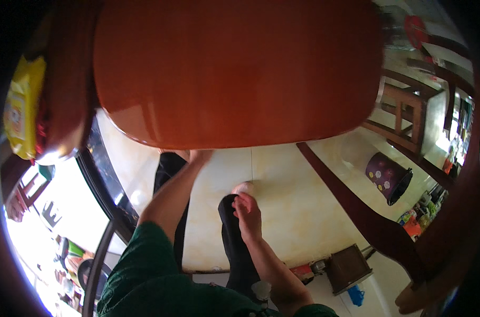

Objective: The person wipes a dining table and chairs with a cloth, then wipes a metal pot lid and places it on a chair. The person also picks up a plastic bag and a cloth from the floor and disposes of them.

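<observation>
A glossy reddish-brown wooden seat or panel with rounded corners fills the upper middle, close to the camera. My left hand reaches to its lower edge at left; the fingers are hidden behind the panel, so what it grips cannot be told. Lower down, my right hand hangs over my right leg in black trousers, fingers loosely curled and apart, holding nothing visible. A dark wooden leg or rail slants down to the right from the panel's edge.
At left, a yellow packet lies on dark wood. Right of me stand a purple flowered bin with a black liner and a wooden stool frame. A brown box and a blue item are at lower right. Pale tiles cover the floor.
</observation>
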A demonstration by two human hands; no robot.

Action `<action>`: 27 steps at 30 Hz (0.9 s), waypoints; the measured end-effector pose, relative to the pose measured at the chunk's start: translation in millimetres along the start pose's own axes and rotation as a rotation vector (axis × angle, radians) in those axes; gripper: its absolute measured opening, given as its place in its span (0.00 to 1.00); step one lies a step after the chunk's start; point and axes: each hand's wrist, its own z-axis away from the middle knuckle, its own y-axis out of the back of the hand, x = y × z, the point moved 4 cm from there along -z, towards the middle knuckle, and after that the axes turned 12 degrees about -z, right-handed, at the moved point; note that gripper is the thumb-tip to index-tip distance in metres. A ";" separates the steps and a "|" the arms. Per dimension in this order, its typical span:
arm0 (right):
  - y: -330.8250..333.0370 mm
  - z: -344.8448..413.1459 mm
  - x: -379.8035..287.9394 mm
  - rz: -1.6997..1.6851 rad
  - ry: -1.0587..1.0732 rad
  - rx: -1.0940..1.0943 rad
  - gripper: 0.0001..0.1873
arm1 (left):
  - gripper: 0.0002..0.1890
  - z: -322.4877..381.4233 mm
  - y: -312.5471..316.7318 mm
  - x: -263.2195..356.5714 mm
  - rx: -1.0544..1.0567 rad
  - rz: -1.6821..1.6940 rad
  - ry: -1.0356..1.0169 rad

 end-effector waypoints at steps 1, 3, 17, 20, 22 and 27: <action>-1.0 3.0 -6.0 -0.205 -0.091 0.016 0.27 | 0.19 21.8 7.5 19.5 -0.110 -0.049 0.011; -2.3 6.7 -16.9 -0.387 -0.240 0.120 0.34 | 0.15 60.9 29.5 58.9 -0.496 -0.087 0.036; 42.5 65.5 -330.9 0.166 0.959 0.232 0.20 | 0.32 -71.7 282.5 217.1 0.155 -0.273 -0.419; -14.7 16.4 -368.1 0.933 1.058 0.499 0.26 | 0.35 -132.5 289.8 209.6 0.213 -0.676 -0.239; -20.7 -4.2 -390.7 0.985 1.098 0.479 0.27 | 0.35 -147.9 284.5 204.1 0.068 -0.831 -0.105; -28.2 -70.7 -493.3 0.960 1.041 0.611 0.34 | 0.35 -147.7 282.2 205.1 0.087 -0.886 -0.092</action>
